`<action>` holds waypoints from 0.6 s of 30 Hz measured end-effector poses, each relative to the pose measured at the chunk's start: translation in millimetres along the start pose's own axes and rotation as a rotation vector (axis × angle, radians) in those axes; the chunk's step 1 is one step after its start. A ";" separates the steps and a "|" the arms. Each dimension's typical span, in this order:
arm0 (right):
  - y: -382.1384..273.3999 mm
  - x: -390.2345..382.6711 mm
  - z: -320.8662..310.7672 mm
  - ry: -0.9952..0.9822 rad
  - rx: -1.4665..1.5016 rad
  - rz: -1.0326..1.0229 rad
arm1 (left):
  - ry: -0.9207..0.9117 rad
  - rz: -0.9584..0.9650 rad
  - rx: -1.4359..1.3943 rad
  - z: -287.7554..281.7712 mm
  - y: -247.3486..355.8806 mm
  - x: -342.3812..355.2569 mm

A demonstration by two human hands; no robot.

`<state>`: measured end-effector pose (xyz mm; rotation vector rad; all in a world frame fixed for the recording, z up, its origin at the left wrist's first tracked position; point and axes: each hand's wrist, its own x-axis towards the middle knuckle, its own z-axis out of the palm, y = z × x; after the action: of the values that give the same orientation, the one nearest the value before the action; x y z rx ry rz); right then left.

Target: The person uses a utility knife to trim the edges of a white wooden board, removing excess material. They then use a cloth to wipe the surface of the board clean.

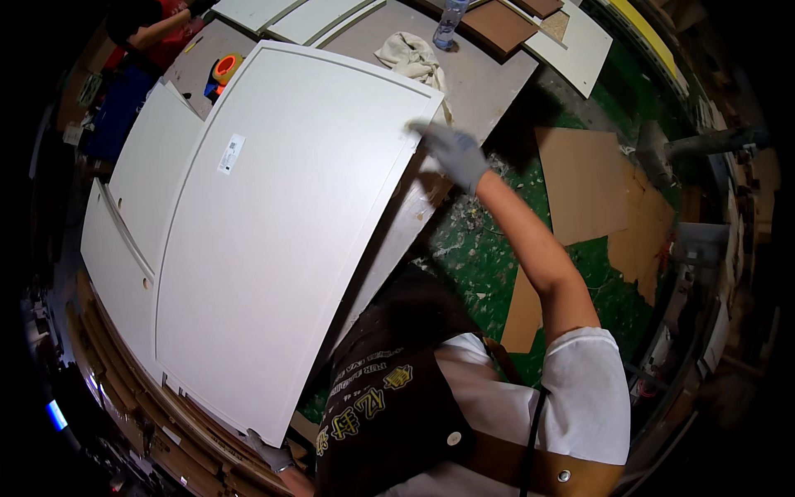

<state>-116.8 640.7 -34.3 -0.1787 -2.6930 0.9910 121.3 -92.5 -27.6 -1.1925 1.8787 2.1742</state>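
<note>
Right hand up at the far right corner of the big white panel, gloved fingers at the edge; left hand down at the near end, tucked against the bottom corner. Is either grip clamped on it? Can't tell: the right is blurred, the left mostly hidden by the edge. So two hands, one panel, spread along the same long side, and that spread looks useful for steering.

The panel lies across the left of the worktop, overlapping white boards on its left, its label face up. To handle it well, I'd say, both hands should work together, palms under the edge rather than fingertips on the face, with the weight shared so neither corner dips or scrapes the boards.

Watch the far end! A crumpled cloth sits right by that corner, a bottle beyond it, and an orange tape dispenser close to the left edge; any turn should be slow. Cardboard on the green floor to the right, so careful footing there.
</note>
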 end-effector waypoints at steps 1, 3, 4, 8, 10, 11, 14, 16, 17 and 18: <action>19.9 14.0 -6.3 0.103 -0.062 0.034 | -0.002 -0.005 0.003 7.5 1.9 -0.1; 47.0 37.6 -14.3 0.210 -0.173 0.058 | -0.006 0.025 0.025 14.1 3.3 -0.7; 50.3 44.7 -16.4 0.209 -0.224 0.048 | -0.004 0.037 0.034 14.8 1.8 -1.9; 45.1 43.3 -12.0 0.181 -0.262 0.030 | 0.053 0.096 0.053 10.7 -3.7 -0.8; 32.0 32.1 -8.2 0.136 -0.221 -0.009 | 0.089 0.076 0.062 9.2 -3.8 -1.8; 25.3 25.5 -7.1 0.117 -0.205 -0.028 | 0.078 0.062 0.047 9.9 -3.7 -2.3; -1.3 1.0 4.3 0.086 -0.112 -0.081 | 0.074 0.046 0.014 9.3 -3.5 -2.7; -18.5 -14.8 13.4 -0.006 -0.135 -0.092 | 0.110 0.065 0.008 7.9 -4.4 -1.9; -26.6 -22.8 16.1 -0.006 -0.076 -0.117 | 0.118 0.071 0.022 8.2 -5.0 -2.8; -26.9 -20.2 13.7 -0.016 -0.064 -0.094 | 0.126 0.077 0.036 8.6 -5.4 -3.6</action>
<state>-102.1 607.7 -30.9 -0.0563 -2.7216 0.8830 122.0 -82.1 -30.3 -1.3010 2.0367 2.1394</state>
